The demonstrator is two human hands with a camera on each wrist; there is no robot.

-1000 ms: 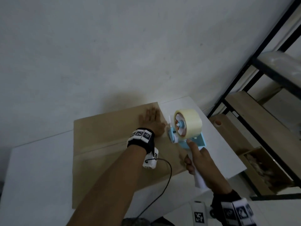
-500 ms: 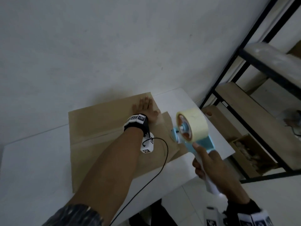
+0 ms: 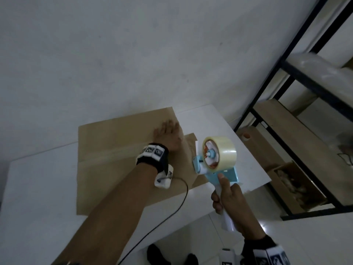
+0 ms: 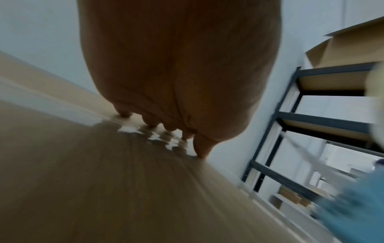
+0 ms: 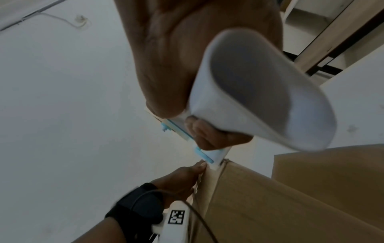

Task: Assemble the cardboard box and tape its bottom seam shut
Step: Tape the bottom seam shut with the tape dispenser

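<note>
A brown cardboard box [image 3: 107, 150] lies on the white table [image 3: 38, 188], closed flaps up, with a glossy strip of tape [image 3: 114, 155] along their seam. My left hand [image 3: 169, 134] presses flat on the box near the seam's far right end; the left wrist view shows its fingertips [image 4: 153, 123] on the shiny tape. My right hand [image 3: 233, 207] grips the white handle [image 5: 249, 90] of a blue tape dispenser [image 3: 215, 163] with a pale roll. The dispenser hangs in the air off the box's right edge, just right of my left hand [image 5: 178, 179].
A black metal rack [image 3: 286, 73] with wooden shelves stands to the right of the table. An open carton [image 3: 294, 184] sits on its lowest shelf. A black cable [image 3: 172, 207] trails from my left wrist over the box and the table's near edge. A wall runs behind the table.
The dispenser has come up off the box's right end and back toward me. My left hand stays pressed on the box.
</note>
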